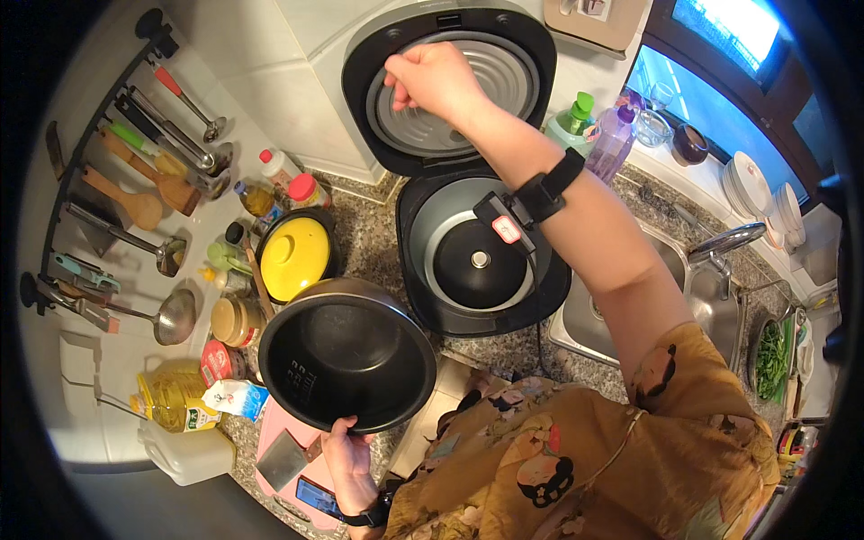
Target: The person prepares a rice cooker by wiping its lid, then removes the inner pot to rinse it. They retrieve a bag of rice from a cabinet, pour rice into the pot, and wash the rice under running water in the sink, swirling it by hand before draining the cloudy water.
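Observation:
My left hand [349, 462] grips the near rim of a black nonstick inner pot [344, 358], thumb inside the wall. The pot is tilted, its hollow facing me, with nothing visible inside beyond measuring marks. To its right stands a rice cooker body [422, 314] without the pot, its dark heating plate [466, 283] and centre button bare. The cooker's lid [516, 88] is raised. In front of that lid hangs my right hand [435, 77], fingers curled in and nothing visible in them. The right forearm reaches across part of the cooker's cavity.
A pot with a yellow lid [287, 263] stands behind the inner pot. Below lie a cleaver [283, 459] and a phone [317, 496] on a pink cutting board [277, 418]. Utensils hang from a wall rail [88, 148]. A steel sink [580, 331] is at right.

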The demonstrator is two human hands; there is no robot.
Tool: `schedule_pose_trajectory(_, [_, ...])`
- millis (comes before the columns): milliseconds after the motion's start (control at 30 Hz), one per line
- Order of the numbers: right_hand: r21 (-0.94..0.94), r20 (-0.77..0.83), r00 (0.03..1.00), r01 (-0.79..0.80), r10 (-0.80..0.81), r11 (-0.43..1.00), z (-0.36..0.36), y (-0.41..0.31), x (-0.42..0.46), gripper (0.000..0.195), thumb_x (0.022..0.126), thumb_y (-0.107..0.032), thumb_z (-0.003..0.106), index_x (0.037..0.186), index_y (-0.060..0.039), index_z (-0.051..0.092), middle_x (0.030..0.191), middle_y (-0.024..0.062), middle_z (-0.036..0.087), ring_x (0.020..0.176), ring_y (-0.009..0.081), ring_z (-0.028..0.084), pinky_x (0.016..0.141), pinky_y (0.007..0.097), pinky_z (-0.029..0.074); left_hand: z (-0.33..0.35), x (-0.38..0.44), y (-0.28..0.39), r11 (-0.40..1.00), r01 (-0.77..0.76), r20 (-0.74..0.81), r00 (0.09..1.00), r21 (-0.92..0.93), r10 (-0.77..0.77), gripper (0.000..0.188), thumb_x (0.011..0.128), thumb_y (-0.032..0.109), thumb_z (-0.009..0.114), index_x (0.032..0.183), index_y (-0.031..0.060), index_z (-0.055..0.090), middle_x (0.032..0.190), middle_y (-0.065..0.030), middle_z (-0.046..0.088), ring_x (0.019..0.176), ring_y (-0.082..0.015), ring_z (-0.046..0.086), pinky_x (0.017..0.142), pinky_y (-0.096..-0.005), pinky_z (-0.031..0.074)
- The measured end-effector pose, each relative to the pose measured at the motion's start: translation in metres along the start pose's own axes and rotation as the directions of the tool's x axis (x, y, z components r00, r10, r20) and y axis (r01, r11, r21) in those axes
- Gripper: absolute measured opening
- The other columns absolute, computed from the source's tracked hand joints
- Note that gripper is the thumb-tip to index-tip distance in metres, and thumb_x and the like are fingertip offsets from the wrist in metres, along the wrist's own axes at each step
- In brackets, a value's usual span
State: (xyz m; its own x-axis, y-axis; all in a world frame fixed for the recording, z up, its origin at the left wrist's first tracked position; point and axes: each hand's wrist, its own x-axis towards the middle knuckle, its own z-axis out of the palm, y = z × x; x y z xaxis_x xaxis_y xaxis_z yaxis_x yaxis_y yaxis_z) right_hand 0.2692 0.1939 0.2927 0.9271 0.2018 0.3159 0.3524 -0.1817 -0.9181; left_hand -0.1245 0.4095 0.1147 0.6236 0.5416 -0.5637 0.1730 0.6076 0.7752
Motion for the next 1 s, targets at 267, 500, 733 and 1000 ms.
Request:
schedule_pose_trajectory(267, [0.372,0.271,0.962,-0.090,-0.016,0.924,0.010,0.015,-0.019,0.025,0.097,-0.017,0.045,0.094,0.0008,0.062,0.075,0.0090,0.064,0.066,0.0182,0.068,0.059,0.0293,0.052,-0.025,0.016,-0.004,0.999,0.024,0.068,0.997,-0.033,-0.022,0.032,0.077,-0.001,0.050,0.109,-0.0005,0.055,0.100,-0.0121,0.064,0.075,-0.0264,0.065,0.050,-0.0353,0.056])
schedule_pose_trajectory(500, [0.159,0.767,0.480,0.500,-0.426,0.851,0.051,0.014,-0.070,0.048,0.089,-0.014,0.063,0.135,-0.0111,0.054,0.107,0.0109,0.069,0.105,0.0176,0.064,0.091,0.0311,0.050,-0.022,0.014,-0.002,0.998,0.009,-0.014,1.000,-0.066,-0.010,0.033,0.076,-0.001,0.052,0.109,-0.0017,0.057,0.101,-0.0134,0.065,0.076,-0.0270,0.066,0.050,-0.0317,0.052])
schedule_pose_trajectory(733, [0.132,0.421,0.905,-0.001,-0.055,0.991,-0.033,0.029,0.004,0.031,0.095,-0.022,0.057,0.121,-0.0064,0.063,0.119,0.0061,0.068,0.103,0.0133,0.065,0.085,0.0273,0.050,-0.027,0.006,-0.001,0.990,0.041,-0.014,0.999,-0.137,-0.043,0.032,0.075,-0.003,0.054,0.107,-0.0019,0.056,0.097,-0.0132,0.064,0.073,-0.0276,0.064,0.051,-0.0337,0.052])
schedule_pose_trajectory(1000, [0.745,-0.340,0.934,0.199,0.106,0.636,-0.080,0.034,-0.040,0.031,0.096,-0.021,0.048,0.111,0.0026,0.063,0.110,0.0153,0.068,0.095,0.0197,0.066,0.077,0.0257,0.050,-0.038,0.014,-0.001,0.981,0.021,-0.044,0.999,-0.195,-0.030,0.039,0.075,-0.004,0.054,0.114,-0.0016,0.056,0.109,-0.0135,0.062,0.093,-0.0304,0.064,0.067,-0.0384,0.059])
